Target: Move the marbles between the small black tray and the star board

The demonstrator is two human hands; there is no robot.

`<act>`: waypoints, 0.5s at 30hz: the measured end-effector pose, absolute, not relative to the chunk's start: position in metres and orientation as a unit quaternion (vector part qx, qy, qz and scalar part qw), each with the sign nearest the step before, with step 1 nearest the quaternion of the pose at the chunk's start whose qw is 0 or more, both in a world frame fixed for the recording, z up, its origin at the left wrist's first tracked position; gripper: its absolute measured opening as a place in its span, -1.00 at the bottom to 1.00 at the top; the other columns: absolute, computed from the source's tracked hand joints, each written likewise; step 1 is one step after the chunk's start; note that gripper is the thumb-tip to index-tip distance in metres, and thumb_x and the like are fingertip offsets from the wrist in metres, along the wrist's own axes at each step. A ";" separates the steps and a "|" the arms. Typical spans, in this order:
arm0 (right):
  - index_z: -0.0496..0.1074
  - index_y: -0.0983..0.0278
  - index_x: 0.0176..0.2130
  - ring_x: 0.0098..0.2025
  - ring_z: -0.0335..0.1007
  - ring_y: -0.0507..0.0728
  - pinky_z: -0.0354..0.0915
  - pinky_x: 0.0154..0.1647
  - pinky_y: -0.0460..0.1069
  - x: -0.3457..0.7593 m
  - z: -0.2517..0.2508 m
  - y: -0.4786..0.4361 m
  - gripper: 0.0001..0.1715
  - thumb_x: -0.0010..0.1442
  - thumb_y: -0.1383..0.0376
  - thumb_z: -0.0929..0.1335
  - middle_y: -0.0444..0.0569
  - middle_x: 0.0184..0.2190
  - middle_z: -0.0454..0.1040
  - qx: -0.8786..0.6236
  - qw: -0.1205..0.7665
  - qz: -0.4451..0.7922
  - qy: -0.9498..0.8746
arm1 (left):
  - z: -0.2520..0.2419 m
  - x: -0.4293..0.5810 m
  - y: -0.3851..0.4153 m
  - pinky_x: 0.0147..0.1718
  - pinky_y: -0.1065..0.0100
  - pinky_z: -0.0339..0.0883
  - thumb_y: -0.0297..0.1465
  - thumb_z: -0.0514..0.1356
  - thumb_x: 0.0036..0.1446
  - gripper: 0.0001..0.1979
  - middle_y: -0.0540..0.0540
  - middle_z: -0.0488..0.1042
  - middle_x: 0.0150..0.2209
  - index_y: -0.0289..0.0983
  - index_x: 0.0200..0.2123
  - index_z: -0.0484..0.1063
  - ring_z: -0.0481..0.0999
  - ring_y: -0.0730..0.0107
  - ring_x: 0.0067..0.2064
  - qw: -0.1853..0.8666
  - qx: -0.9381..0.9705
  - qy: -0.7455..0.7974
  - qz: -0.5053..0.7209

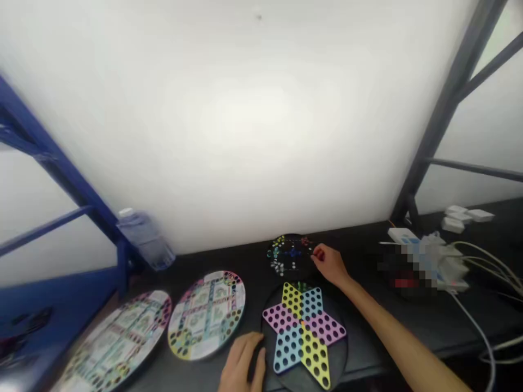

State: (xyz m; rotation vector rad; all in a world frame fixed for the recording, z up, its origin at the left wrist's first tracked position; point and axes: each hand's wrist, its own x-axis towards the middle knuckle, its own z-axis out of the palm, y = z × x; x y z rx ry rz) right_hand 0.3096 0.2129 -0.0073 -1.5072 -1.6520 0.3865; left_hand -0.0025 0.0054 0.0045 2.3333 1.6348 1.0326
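A star-shaped Chinese checkers board [303, 322] in yellow, blue and pink, full of round holes, lies on a dark round base. At its left edge rests my left hand [244, 362], fingers extended and thumb apart, holding nothing; I cannot tell if it touches the rim. Behind the board is a dark round tray [293, 270] scattered with small marbles [279, 267] in white, yellow, green, blue and red. My right hand [328, 263] is at the tray's right edge, thumb and fingertips pinched together. Whatever sits in that pinch is too small to make out.
Two round printed game boards [208, 316] lie to the left. A clear plastic bottle [147, 238] leans near the blue frame [87, 201]. To the right are a white power strip [419, 253] with cables and several white blocks [460, 216]. A white wall rises behind the black table.
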 end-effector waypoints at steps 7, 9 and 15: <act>0.51 0.21 -0.36 -0.28 0.42 0.10 0.23 -0.24 -0.04 0.280 0.019 0.234 -0.88 0.10 0.39 0.35 -0.05 -0.32 0.53 -0.559 0.360 0.138 -0.734 | 0.006 -0.002 0.006 -0.02 0.31 0.52 -0.28 0.13 0.31 -0.75 -0.17 0.57 -0.06 -0.16 -0.02 0.49 0.59 0.24 -0.02 0.045 0.769 0.528 0.357; 0.52 0.21 -0.36 -0.27 0.43 0.11 0.21 -0.26 -0.04 0.280 0.021 0.242 -0.89 0.07 0.40 0.38 -0.04 -0.33 0.54 -0.582 0.334 0.133 -0.730 | 0.006 -0.002 0.006 -0.02 0.31 0.52 -0.27 0.13 0.31 -0.75 -0.16 0.57 -0.07 -0.16 -0.02 0.50 0.60 0.25 -0.03 0.046 0.768 0.525 0.364; 0.55 0.18 -0.36 -0.29 0.46 0.14 0.23 -0.32 -0.03 0.283 0.005 0.256 -0.86 -0.03 0.35 0.48 -0.06 -0.37 0.56 -0.596 0.291 0.161 -0.731 | -0.001 0.000 0.006 -0.03 0.28 0.53 -0.22 0.10 0.32 -0.73 -0.19 0.57 -0.09 -0.16 -0.05 0.51 0.60 0.23 -0.05 0.055 0.746 0.535 0.393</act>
